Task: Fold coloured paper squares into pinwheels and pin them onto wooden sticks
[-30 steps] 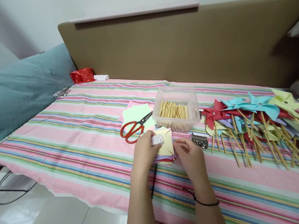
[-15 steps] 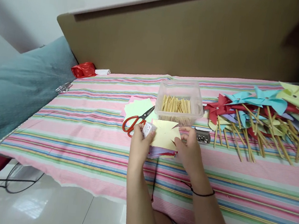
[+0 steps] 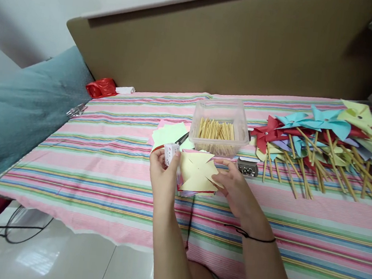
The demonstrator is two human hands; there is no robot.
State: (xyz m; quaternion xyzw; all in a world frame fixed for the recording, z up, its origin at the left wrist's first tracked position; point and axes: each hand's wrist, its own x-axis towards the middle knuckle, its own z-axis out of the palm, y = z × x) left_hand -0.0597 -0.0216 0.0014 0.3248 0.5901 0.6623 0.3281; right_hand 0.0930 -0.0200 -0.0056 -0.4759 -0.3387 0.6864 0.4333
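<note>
My left hand (image 3: 164, 173) is closed around a small white printed box (image 3: 171, 153), at the left edge of a paper stack. On top lies a yellow paper square (image 3: 197, 172) with slits cut in from its corners and a dot in the middle. My right hand (image 3: 234, 184) pinches the right edge of that square between thumb and fingers. Purple and red sheets (image 3: 193, 193) show beneath it. Just behind my left hand are scissors (image 3: 182, 138), their orange handles mostly hidden, resting on pale green paper (image 3: 169, 134).
A clear plastic tub (image 3: 238, 142) of thin wooden sticks (image 3: 216, 130) stands behind the stack. To its right sits a small grey box (image 3: 247, 167) with shiny metal bits. Finished paper pinwheels (image 3: 330, 123) pile up on the right. A red plastic bag (image 3: 101, 88) lies far left.
My left hand has tilted the white box more upright and shifted slightly left. The yellow square has come left, with its right edge now pinched and slightly lifted by my right hand.
</note>
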